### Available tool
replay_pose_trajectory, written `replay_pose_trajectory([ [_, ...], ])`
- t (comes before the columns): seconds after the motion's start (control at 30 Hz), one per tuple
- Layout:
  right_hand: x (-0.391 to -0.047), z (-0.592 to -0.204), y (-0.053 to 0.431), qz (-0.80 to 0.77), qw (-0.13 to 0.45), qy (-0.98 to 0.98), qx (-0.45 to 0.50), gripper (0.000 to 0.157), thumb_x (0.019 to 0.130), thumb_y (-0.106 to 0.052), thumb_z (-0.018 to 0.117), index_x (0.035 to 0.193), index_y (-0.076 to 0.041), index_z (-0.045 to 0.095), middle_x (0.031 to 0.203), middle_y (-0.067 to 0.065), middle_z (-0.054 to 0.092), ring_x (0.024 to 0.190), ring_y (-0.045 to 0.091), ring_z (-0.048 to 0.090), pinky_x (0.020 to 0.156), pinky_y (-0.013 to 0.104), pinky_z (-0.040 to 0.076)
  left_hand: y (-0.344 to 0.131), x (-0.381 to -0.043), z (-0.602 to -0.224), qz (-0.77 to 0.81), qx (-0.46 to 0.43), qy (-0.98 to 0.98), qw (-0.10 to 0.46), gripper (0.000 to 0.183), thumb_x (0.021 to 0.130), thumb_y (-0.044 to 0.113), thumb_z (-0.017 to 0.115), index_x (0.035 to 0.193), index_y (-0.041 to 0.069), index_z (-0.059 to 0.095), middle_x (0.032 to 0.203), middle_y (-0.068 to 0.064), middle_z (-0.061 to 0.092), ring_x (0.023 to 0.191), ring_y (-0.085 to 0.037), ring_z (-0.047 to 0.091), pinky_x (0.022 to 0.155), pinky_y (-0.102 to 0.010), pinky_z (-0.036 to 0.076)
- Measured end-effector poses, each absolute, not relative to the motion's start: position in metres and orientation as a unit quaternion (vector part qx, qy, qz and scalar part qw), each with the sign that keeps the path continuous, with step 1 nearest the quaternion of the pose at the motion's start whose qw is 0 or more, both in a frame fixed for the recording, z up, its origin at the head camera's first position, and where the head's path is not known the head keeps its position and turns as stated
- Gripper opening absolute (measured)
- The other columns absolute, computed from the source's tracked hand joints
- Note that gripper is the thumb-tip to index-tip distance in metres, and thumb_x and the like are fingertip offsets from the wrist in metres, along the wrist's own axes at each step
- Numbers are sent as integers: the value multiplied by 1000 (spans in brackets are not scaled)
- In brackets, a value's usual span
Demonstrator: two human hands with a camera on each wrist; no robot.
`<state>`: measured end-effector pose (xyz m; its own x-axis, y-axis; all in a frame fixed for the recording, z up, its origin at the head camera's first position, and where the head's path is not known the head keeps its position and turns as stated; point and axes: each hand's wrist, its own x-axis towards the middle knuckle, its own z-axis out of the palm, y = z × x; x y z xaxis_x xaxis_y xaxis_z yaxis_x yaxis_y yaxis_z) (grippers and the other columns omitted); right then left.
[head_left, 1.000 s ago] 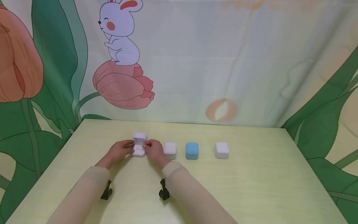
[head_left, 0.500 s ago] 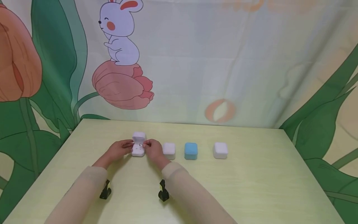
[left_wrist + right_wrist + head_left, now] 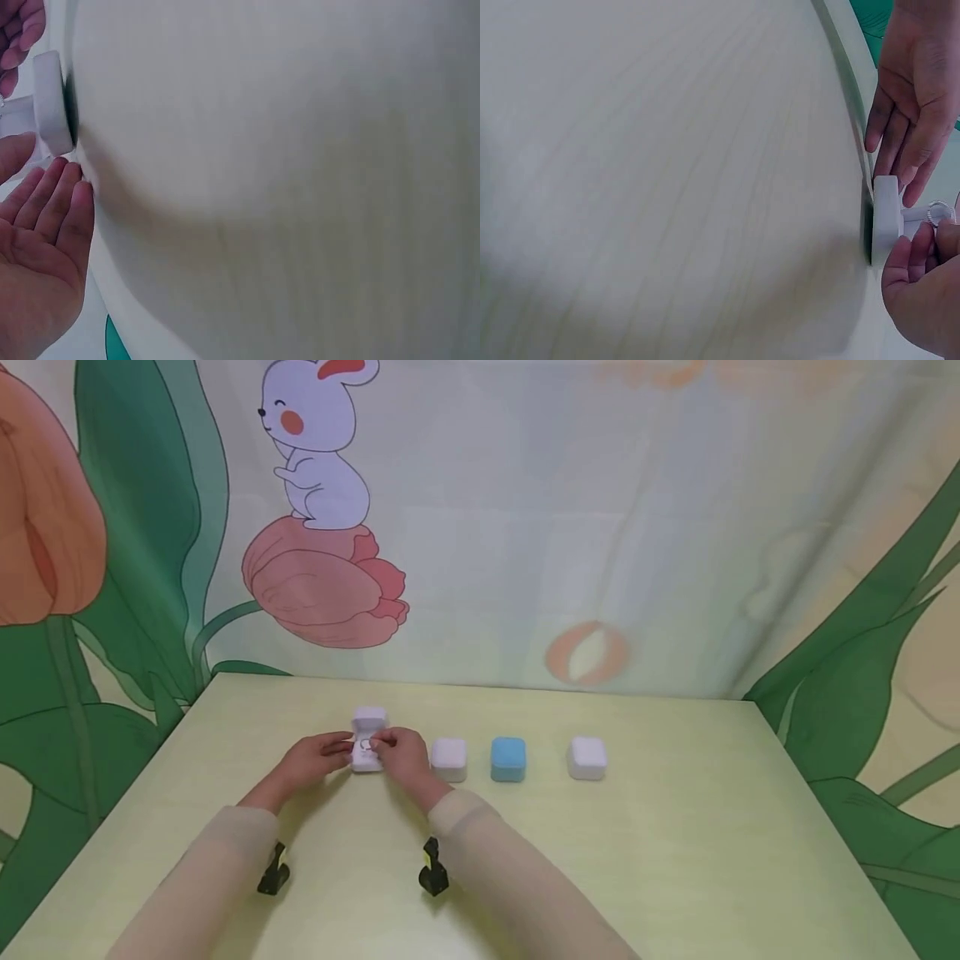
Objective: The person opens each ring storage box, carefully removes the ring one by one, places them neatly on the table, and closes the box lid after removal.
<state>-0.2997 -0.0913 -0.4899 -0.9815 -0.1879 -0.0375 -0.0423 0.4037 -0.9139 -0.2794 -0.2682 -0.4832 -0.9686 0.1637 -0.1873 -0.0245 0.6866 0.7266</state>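
An open white ring box [image 3: 367, 766] stands on the table, its lid [image 3: 370, 717] raised at the back. My right hand [image 3: 407, 755] pinches a silver-coloured ring [image 3: 934, 213] between thumb and fingers, over the box's inside. From the left, my left hand [image 3: 313, 760] reaches to the box with its fingers nearly straight. In the left wrist view its fingertips lie against or very close to the box's side, and the thumb lies across the front. The slot in the box is partly hidden by the ring and the right fingers.
To the right stand a closed pinkish-white box [image 3: 449, 759], a closed blue box [image 3: 508, 759] and a closed white box [image 3: 587, 758], in a row. The pale yellow table [image 3: 675, 843] ends at a printed curtain [image 3: 480, 543]. Black wrist mounts [image 3: 432, 868] hang below the sleeves.
My right hand has brought the ring leftward, from the box's right side to over its middle. The left hand keeps its place beside the box. The head view has shifted slightly.
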Motion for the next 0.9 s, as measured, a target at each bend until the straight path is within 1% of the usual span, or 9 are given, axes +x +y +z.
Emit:
replay_pose_trajectory([
  [0.17, -297, -491, -90, -531, 69, 843, -50, 17, 98, -10, 67, 102, 3, 76, 99, 14, 78, 80, 7, 61, 69, 13, 47, -268, -278, -487, 410, 37, 903, 123, 57, 103, 15, 58, 150, -12, 40, 147, -33, 52, 141, -48, 49, 117, -58, 43],
  [0.27, -294, -491, -87, -542, 83, 836, -38, 17, 98, -9, 67, 102, 4, 76, 97, 16, 78, 74, 6, 58, 64, 12, 46, -268, -277, -487, 417, 33, 899, 128, 58, 102, 14, 59, 150, -12, 39, 148, -33, 51, 141, -48, 48, 117, -58, 43],
  [0.43, -288, -486, -84, -556, 111, 823, -35, 16, 98, -7, 66, 101, 5, 76, 89, 16, 76, 66, 5, 53, 57, 12, 43, -268, -278, -488, 408, 44, 904, 116, 57, 100, 10, 60, 149, -14, 41, 146, -33, 52, 140, -48, 50, 116, -57, 44],
  [0.53, -284, -482, -82, -566, 130, 813, -35, 17, 98, -6, 65, 101, 6, 76, 90, 17, 76, 64, 5, 52, 57, 13, 44, -269, -281, -489, 406, 46, 905, 115, 57, 100, 9, 60, 149, -13, 40, 147, -33, 52, 140, -48, 50, 116, -57, 44],
  [0.73, -276, -479, -80, -579, 162, 799, -29, 17, 97, -5, 66, 103, 7, 76, 96, 18, 78, 61, 4, 52, 58, 14, 50, -270, -284, -489, 413, 42, 901, 125, 57, 101, 9, 59, 150, -12, 39, 149, -32, 50, 142, -47, 48, 118, -57, 43],
  [0.9, -268, -479, -81, -578, 186, 794, -17, 18, 97, -7, 66, 105, 5, 77, 98, 17, 80, 59, 4, 52, 56, 13, 48, -271, -283, -487, 408, 43, 903, 128, 57, 102, 9, 59, 150, -12, 39, 149, -31, 50, 143, -47, 47, 119, -58, 41],
])
